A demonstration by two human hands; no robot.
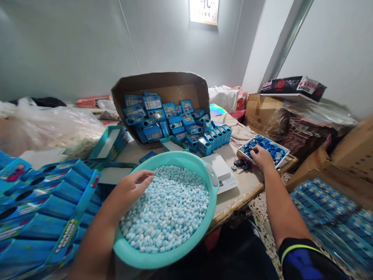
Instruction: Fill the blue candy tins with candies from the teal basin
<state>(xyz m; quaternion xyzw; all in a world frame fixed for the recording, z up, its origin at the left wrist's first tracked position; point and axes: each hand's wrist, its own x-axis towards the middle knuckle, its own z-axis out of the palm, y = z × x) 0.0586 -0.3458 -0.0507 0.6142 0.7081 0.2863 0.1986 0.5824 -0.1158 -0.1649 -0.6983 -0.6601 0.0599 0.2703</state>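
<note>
Teal basin [171,156] sat at worktop [243,190] edge, right by the person, prob. for easy reach. Left hand [128,190] lay open on pale-blue tablets [166,210], no grip. Right hand [262,157] well apart, curled down on blue bottle caps [264,144] in shallow tray [241,152]; can't tell if it pinched one. Keys [239,163] just beside tray, white digital scale [219,167] just behind basin. Cardboard box [163,83] tipped toward person, blue pkts [153,132] inside facing out, likely for quick grabbing.
</note>
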